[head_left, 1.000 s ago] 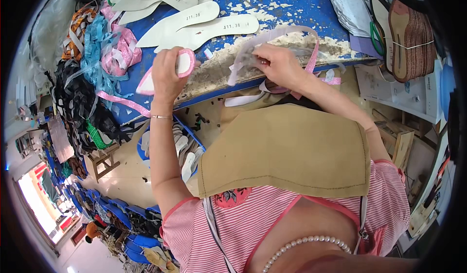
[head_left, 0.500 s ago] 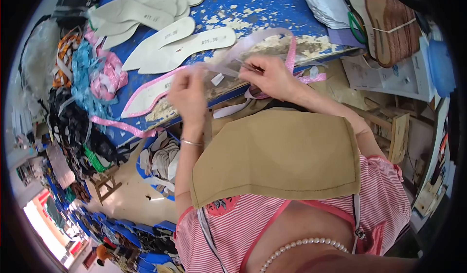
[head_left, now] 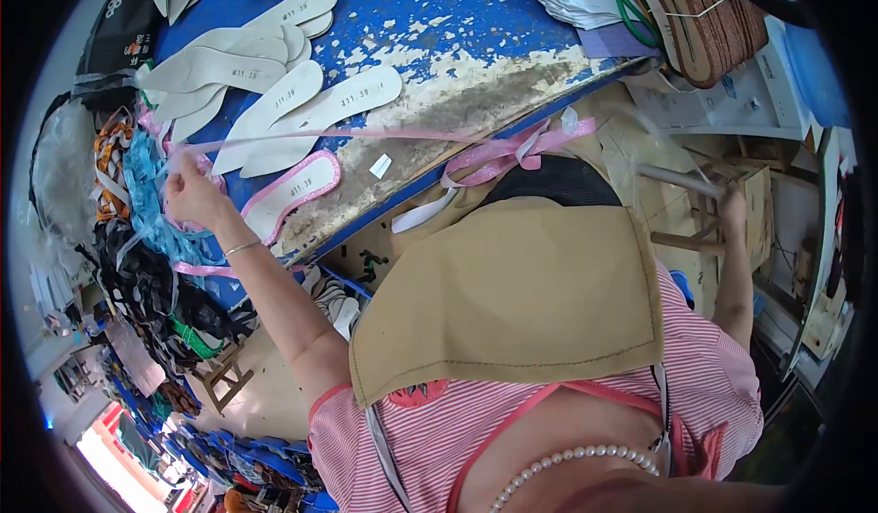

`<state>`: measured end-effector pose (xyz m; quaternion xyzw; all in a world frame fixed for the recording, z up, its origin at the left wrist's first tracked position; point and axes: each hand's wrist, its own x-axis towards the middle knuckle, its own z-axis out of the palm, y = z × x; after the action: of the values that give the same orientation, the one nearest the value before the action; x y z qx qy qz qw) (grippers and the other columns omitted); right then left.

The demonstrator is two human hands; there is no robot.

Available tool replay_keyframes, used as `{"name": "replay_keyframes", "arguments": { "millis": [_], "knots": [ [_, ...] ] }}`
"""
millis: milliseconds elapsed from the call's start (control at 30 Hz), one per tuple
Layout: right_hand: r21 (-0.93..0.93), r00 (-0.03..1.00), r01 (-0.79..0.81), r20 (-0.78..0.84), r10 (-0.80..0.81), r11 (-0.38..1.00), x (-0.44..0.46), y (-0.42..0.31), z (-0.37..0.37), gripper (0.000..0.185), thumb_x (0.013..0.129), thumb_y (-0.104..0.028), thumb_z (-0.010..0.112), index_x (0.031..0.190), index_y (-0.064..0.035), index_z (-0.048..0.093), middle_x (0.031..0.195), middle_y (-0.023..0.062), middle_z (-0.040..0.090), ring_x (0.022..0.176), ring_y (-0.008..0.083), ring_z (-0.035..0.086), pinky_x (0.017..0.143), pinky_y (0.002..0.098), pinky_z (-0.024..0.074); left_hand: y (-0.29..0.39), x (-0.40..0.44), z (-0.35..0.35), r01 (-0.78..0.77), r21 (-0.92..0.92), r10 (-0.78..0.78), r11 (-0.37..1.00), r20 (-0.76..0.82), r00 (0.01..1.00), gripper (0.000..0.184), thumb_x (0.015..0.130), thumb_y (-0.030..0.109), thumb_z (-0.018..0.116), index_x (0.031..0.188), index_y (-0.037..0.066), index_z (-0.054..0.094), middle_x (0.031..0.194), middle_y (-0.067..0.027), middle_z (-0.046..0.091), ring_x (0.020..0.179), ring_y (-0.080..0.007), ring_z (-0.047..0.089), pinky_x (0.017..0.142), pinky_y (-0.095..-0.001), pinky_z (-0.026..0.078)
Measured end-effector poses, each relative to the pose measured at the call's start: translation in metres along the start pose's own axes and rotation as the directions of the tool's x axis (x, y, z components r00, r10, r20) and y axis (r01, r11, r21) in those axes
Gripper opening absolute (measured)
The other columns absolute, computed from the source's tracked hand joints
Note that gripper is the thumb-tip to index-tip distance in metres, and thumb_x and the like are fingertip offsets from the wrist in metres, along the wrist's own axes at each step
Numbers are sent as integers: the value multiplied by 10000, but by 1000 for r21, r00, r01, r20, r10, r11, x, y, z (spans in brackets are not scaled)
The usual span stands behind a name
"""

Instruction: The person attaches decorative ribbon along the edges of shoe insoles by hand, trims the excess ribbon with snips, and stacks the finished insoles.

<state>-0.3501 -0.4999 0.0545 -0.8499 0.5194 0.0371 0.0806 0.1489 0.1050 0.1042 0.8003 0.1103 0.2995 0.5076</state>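
Observation:
My left hand (head_left: 190,191) is at the far left over the coloured scraps, its fingers closed on one end of a thin pink strip (head_left: 366,134) that stretches rightward above the table. Out at the far right, near a wooden stool, my right hand (head_left: 732,204) is small and blurred; a pale translucent strip (head_left: 679,178) trails from it. A white insole with pink edging (head_left: 294,191) lies on the table near its front edge. More pink ribbon (head_left: 498,154) lies bunched at the table edge by my apron.
Plain white insoles (head_left: 352,100) lie on the blue table (head_left: 439,19). Blue, black and orange scraps (head_left: 146,184) hang at the left. Green-handled scissors (head_left: 636,15) and a bound stack of brown insoles (head_left: 722,33) are at the upper right. A wooden stool (head_left: 754,211) stands at the right.
My left hand has moved left off the edged insole, drawing out the pink strip. My right hand has swung far right, away from the table, with the pale strip. The view has shifted.

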Motion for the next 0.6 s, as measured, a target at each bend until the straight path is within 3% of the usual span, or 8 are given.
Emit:
{"name": "replay_keyframes", "arguments": {
  "millis": [67, 167, 200, 233, 333, 400, 500, 600],
  "knots": [
    [-16, 999, 26, -29, -26, 1000, 28, 23, -13, 280, 848, -214, 592, 1039, -10, 602, 904, 156, 659, 794, 323, 615, 703, 393, 485, 11, -15, 0, -63, -31, 69, 998, 285, 956, 97, 805, 80, 654, 775, -12, 663, 684, -46, 627, 577, -110, 525, 564, -198, 428],
    [-50, 997, 64, -35, -66, 997, 57, 48, -17, 333, 867, -179, 589, 1150, -4, 602, 956, 143, 678, 839, 268, 636, 742, 346, 488, 76, -76, 9, -219, -210, 303, 953, 669, 678, 50, 775, -14, 646, 798, 9, 684, 758, -32, 657, 665, -113, 541, 638, -206, 429],
    [93, 987, 120, -122, -109, 988, 71, 14, -20, 324, 875, -190, 599, 1142, -7, 610, 942, 124, 682, 822, 230, 628, 738, 321, 482, 102, -99, 12, -163, -224, 277, 961, 773, 571, 119, 728, -56, 656, 798, 30, 701, 767, -31, 661, 690, -120, 543, 655, -219, 430],
    [233, 968, 185, -212, -136, 955, 77, -39, -23, 316, 883, -202, 609, 1134, -11, 618, 928, 105, 686, 804, 192, 620, 735, 296, 476, 109, -118, 23, -212, -377, 432, 902, 795, 425, 123, 694, -49, 679, 779, 34, 707, 780, -33, 662, 664, -130, 530, 643, -231, 431],
    [742, 905, 343, -96, -414, 576, 5, -216, -57, 294, 905, -154, 585, 1139, 20, 617, 995, 38, 677, 805, 96, 569, 715, 210, 439, 137, -174, 48, -205, -579, 614, 790, 743, 268, 169, 672, -46, 705, 797, 67, 724, 719, -32, 623, 682, -134, 500, 639, -238, 416],
    [891, 873, 290, -95, -479, 350, -20, -260, -52, 321, 914, -144, 586, 1177, 40, 590, 1023, 67, 672, 839, 112, 588, 759, 201, 457, 149, -194, 57, -120, -650, 653, 750, 700, 289, 130, 691, 24, 697, 797, 99, 710, 731, -12, 566, 660, -152, 491, 600, -250, 403],
    [936, 918, 252, -151, -366, 245, -34, -264, -15, 298, 927, -113, 565, 1186, 34, 583, 1017, 86, 670, 851, 128, 598, 786, 205, 476, 159, -194, 61, -123, -645, 628, 755, 654, 421, 130, 699, 22, 697, 805, 94, 711, 720, -14, 558, 654, -156, 489, 592, -259, 402],
    [932, 937, 291, -232, -262, 214, -13, -240, -7, 183, 901, -54, 562, 1038, 8, 665, 919, 66, 684, 774, 124, 623, 733, 216, 501, 153, -195, 63, -176, -536, 561, 826, 745, 362, 134, 723, 8, 694, 830, 87, 717, 730, -26, 575, 650, -162, 492, 592, -262, 415]
  ]
}}
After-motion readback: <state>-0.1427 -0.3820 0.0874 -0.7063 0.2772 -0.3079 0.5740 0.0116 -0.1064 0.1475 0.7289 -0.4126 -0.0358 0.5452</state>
